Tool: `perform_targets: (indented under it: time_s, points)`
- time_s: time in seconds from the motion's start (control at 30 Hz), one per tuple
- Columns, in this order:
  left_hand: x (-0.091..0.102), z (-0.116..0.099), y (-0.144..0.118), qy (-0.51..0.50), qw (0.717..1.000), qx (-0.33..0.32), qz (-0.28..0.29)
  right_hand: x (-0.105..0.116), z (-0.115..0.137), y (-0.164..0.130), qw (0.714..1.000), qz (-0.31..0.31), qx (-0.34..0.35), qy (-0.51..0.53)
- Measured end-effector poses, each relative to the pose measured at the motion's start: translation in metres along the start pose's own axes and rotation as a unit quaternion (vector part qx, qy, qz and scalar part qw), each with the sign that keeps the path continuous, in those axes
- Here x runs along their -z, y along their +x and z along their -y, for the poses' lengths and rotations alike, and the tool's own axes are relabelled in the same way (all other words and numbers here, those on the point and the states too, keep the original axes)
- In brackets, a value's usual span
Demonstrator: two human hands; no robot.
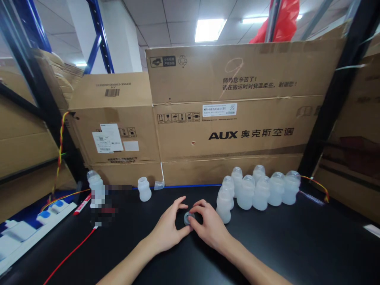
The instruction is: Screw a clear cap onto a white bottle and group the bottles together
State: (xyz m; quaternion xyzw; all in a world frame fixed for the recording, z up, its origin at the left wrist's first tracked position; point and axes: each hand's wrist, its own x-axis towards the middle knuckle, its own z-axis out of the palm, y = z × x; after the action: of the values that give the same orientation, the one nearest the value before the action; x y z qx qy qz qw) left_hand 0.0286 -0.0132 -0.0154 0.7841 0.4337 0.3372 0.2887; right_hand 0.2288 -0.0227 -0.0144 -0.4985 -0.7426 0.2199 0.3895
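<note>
We noted the small round part (186,219) pinched in the right grip (208,222); the left grip (170,228) curved open beside it. The black desk (267,245) carried frosted bottles (245,194) at right; cardboard (184,142) stood behind, a lit ceiling light (210,30) above.

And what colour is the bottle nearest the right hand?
Milky white; the bottle shows best in the head view.

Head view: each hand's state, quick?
Left hand: open, beside the small round part.
Right hand: touching that part; whether its grip is closed cannot be told.
</note>
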Motion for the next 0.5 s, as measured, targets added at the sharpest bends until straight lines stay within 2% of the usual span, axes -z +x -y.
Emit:
perform_targets:
  time_s: [0.27,0.5]
  points:
    - [0.003,-0.005,0.000,0.032,0.999,-0.015,-0.010,-0.002,0.002,0.002,0.993,-0.029,0.007,0.113]
    - [0.009,-0.016,0.000,-0.044,0.999,-0.020,-0.021,-0.009,0.002,0.000,0.977,-0.049,-0.004,0.208]
